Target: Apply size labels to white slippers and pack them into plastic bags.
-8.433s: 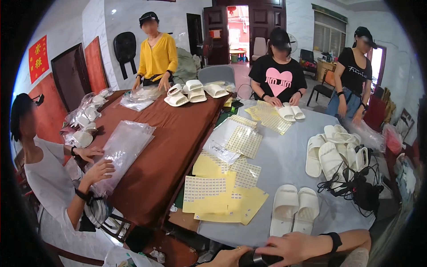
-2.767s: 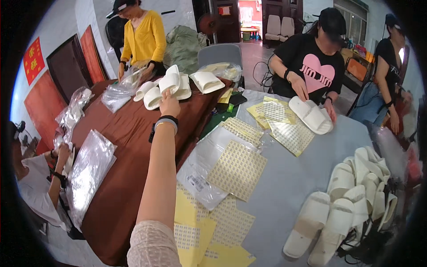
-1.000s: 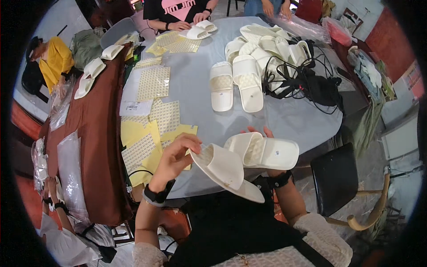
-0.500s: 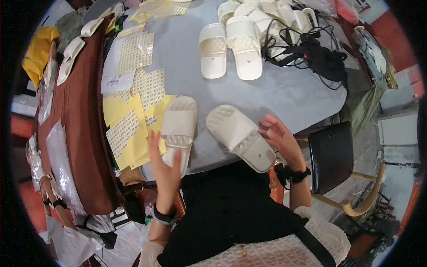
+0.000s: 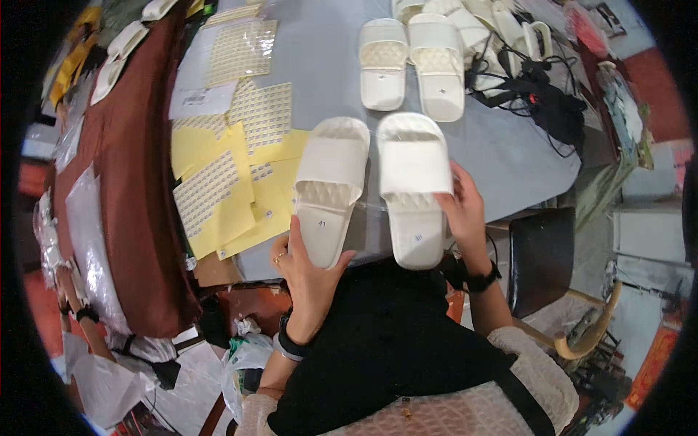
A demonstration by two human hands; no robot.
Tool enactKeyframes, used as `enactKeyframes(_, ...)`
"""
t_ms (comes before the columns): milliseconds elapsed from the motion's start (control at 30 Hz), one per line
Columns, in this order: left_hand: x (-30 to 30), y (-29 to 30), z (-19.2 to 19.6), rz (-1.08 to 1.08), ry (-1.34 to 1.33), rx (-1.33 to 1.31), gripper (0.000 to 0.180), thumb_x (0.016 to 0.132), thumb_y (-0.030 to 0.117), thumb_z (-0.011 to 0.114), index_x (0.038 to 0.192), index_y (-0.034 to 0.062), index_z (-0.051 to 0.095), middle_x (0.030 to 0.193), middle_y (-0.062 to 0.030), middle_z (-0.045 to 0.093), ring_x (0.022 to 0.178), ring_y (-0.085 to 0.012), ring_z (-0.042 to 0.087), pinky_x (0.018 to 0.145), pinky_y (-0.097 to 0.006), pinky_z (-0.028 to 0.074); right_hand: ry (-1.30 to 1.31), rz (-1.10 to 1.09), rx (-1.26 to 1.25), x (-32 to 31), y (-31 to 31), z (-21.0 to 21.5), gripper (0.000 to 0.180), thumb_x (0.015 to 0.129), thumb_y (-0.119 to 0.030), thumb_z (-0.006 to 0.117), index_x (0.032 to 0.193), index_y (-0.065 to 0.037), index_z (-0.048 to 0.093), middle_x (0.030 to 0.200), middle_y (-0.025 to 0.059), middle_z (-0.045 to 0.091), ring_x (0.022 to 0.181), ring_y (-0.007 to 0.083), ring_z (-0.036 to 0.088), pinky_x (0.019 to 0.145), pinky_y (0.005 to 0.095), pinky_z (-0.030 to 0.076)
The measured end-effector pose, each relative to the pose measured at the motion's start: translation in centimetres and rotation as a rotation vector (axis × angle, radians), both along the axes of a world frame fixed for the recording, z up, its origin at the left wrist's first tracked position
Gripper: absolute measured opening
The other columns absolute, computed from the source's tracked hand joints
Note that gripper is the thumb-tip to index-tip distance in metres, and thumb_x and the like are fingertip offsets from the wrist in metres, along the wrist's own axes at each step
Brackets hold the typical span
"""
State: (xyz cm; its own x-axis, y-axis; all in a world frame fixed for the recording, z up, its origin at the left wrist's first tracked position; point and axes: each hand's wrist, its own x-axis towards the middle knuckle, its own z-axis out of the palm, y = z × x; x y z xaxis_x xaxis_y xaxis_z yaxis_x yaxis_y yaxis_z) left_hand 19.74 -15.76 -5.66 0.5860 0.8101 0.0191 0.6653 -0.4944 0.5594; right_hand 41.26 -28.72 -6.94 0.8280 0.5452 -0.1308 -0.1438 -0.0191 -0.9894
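Note:
Two cream slide slippers lie side by side on the grey table, toes pointing away from me. My left hand (image 5: 309, 280) grips the left slipper (image 5: 331, 163) at its heel, thumb on one edge and fingers on the other. A small printed sticker shows on that insole. The right slipper (image 5: 414, 171) has a sticker near its heel too. On its outer side my right hand (image 5: 464, 207) is closed, thumb over the strap's edge and fingers along the side. Yellow sticker sheets (image 5: 273, 211) lie beside the left slipper, one touching it or partly beneath it.
Another slipper pair (image 5: 383, 69) stands farther back, before a heap of slippers (image 5: 465, 33). A tangled black strap bundle (image 5: 549, 105) lies at the back right. On the left is a brown-covered surface (image 5: 145, 182) with slippers and plastic bags, and another person's arm (image 5: 94, 330). A black chair (image 5: 542, 258) is at right.
Both hands have gone from hovering open to holding a slipper each. The right slipper, slanted before, has turned nearly parallel to the left one. The whole view has shifted slightly.

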Motion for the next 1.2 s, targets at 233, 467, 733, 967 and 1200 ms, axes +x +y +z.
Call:
enactKeyframes(233,1.9,-0.1,-1.0,-0.217,0.012,-0.058,0.096,0.063,0.030,0.082,0.136,-0.0034,0.029,0.119,-0.0271,0.037,0.107,-0.0397,0.039,0.094,-0.046,0.031,-0.438,0.065,-0.365,3.6,0.3,-0.7,0.054,0.079,-0.003,0.062,0.129,0.000,0.042,0.119,0.0152,0.052,0.100,0.0230,0.056,0.086,0.0309,0.045)
enactKeyframes(467,3.8,0.7,-1.3,-0.427,-0.109,0.048,0.071,0.074,0.023,0.073,0.133,0.0042,0.040,0.141,-0.0211,0.029,0.131,-0.0419,0.026,0.103,-0.048,0.027,-0.591,0.169,-0.470,-0.6,-1.5,1.9,0.017,0.081,-0.008,0.060,0.096,-0.001,0.057,0.092,0.0128,0.056,0.084,0.0257,0.057,0.074,0.0334,0.046)
enactKeyframes(733,2.9,0.2,-2.8,-0.589,-0.009,0.076,0.061,0.074,0.013,0.070,0.130,0.0089,0.046,0.142,-0.0136,0.033,0.132,-0.0349,0.029,0.102,-0.047,0.032,-0.722,0.269,-0.498,-2.6,-1.4,0.3,0.010,0.081,-0.010,0.062,0.090,-0.006,0.060,0.087,0.0102,0.057,0.080,0.0302,0.057,0.068,0.0370,0.046)
enactKeyframes(967,2.9,0.2,-2.1,-0.590,-0.101,0.105,0.052,0.073,0.008,0.068,0.123,0.0059,0.051,0.135,-0.0150,0.043,0.126,-0.0362,0.038,0.100,-0.046,0.036,-0.667,0.430,-0.592,-1.1,-0.8,1.3,0.008,0.080,-0.010,0.063,0.086,-0.006,0.059,0.084,0.0092,0.056,0.076,0.0292,0.057,0.065,0.0349,0.046)
enactKeyframes(1200,1.9,0.4,-0.9,-0.521,-0.126,0.065,0.048,0.076,0.006,0.067,0.122,0.0044,0.052,0.134,-0.0173,0.043,0.126,-0.0373,0.038,0.100,-0.046,0.036,-0.526,0.499,-0.525,0.0,-0.7,1.2,0.008,0.081,-0.012,0.061,0.084,-0.005,0.057,0.083,0.0099,0.055,0.074,0.0314,0.056,0.065,0.0373,0.045)
